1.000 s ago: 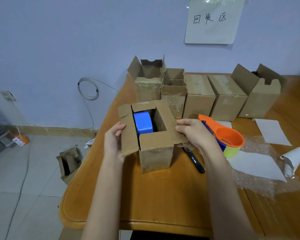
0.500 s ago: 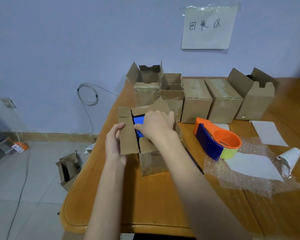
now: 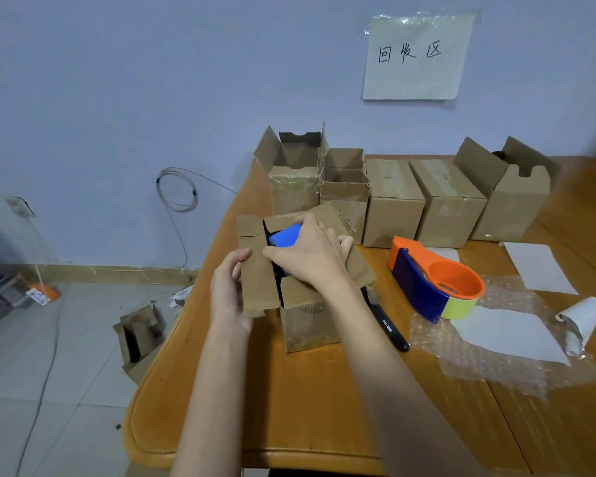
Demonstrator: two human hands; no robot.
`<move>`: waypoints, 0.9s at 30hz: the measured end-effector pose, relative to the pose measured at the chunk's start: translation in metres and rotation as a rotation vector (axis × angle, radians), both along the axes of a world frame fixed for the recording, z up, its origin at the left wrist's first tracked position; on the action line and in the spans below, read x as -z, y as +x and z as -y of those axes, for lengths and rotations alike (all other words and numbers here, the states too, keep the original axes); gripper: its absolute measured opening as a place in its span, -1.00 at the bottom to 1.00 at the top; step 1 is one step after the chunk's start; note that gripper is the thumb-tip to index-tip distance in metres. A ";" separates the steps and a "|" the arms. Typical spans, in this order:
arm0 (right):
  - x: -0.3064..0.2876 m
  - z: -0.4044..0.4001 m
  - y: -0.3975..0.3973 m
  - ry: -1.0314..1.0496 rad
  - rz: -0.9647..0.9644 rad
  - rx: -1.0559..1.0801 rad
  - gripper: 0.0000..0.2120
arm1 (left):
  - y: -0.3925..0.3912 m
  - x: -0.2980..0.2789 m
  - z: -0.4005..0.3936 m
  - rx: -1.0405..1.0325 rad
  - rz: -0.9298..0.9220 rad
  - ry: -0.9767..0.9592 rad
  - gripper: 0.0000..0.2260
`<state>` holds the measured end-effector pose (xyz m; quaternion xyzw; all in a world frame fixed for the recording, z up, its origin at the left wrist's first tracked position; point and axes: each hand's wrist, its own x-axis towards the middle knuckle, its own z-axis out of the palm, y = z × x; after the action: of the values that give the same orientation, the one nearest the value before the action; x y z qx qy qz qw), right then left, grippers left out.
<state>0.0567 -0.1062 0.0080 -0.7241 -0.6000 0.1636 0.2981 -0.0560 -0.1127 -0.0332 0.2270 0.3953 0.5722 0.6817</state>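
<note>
A: Where is the box [image 3: 307, 325]?

B: It stands on the table [image 3: 289, 407], near the left edge. Its top is open and its flaps stick out.

A: What does the left hand do?

B: The left hand [image 3: 229, 290] holds the left flap [image 3: 257, 270]. The thumb lies on the front of it, and the fingers curl round the back.

A: And the right hand?

B: The right hand [image 3: 310, 256] is over the open top. Its thumb and fingers are bent round a blue thing [image 3: 284, 236] and pinch it.

A: Where is the blue thing?

B: It pokes out of the top of the box, tipped to one side. Its lower part is down inside, and the hand hides some of it.

A: What is beside the box?

B: A black tool [image 3: 387, 321] lies on the table just to the right. Past it, an orange and blue tape gun [image 3: 434, 280] sits partly on some bubble wrap [image 3: 496, 366]. A white paper [image 3: 510, 333] lies on the wrap too.

A: And at the back?

B: A row of boxes [image 3: 393, 204] stands by the wall, some open and some shut. A sign [image 3: 415, 56] with writing is stuck on the wall above them. A torn box [image 3: 140, 335] lies on the floor, left of the table.
</note>
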 end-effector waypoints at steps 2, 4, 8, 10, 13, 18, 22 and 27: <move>-0.005 0.002 0.005 0.025 -0.110 -0.022 -0.40 | 0.001 0.000 -0.001 0.023 0.027 -0.002 -0.87; -0.008 0.004 0.011 0.097 -0.236 -0.043 -0.44 | 0.001 0.001 -0.003 0.010 0.026 -0.003 -0.89; -0.012 0.008 0.019 0.306 -0.366 0.004 -0.55 | -0.004 0.010 -0.012 0.006 -0.012 -0.030 -0.56; -0.016 0.011 0.025 0.417 -0.425 0.053 -0.58 | -0.008 0.011 -0.015 -0.019 -0.027 -0.041 -0.40; -0.023 0.016 0.040 0.553 -0.546 0.167 -0.65 | -0.018 0.009 -0.022 -0.094 -0.091 0.004 -0.33; -0.023 0.021 0.089 0.467 -0.556 0.342 -0.74 | -0.037 0.003 -0.032 -0.261 -0.271 0.065 -0.73; 0.003 0.021 0.124 0.112 -0.322 0.352 -0.61 | -0.046 0.004 -0.040 -0.255 -0.293 0.043 -0.69; 0.029 0.024 0.116 -0.216 -0.147 0.177 -0.56 | -0.050 0.005 -0.048 -0.235 -0.285 0.020 -0.58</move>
<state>0.1729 -0.1302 -0.0214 -0.7880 -0.4893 0.2528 0.2750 -0.1058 -0.0649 -0.0377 0.2646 0.5060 0.6139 0.5450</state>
